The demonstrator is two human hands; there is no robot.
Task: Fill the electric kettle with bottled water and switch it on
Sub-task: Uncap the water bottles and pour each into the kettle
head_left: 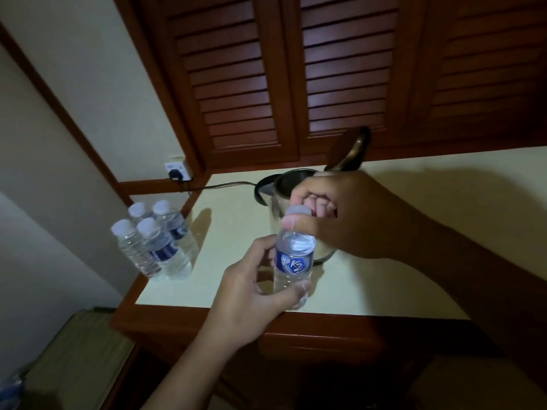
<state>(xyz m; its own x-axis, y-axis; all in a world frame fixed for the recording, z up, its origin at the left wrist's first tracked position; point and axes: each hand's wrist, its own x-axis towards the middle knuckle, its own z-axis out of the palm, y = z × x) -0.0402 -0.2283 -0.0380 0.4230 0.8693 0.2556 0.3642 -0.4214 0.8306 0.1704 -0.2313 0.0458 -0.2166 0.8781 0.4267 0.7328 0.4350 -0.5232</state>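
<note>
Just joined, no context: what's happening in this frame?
A person is opening a water bottle: the left hand grips its body while the right hand pinches the cap, still on. The electric kettle behind stands lid-up and plugged in. Four sealed bottles wait at the counter's left corner.

Counter (384, 276): kettle (281, 199) at centre, lid up; four bottles (157, 241) at left edge; held bottle (293, 261) before kettle; wall socket (177, 168) behind-left.
</note>
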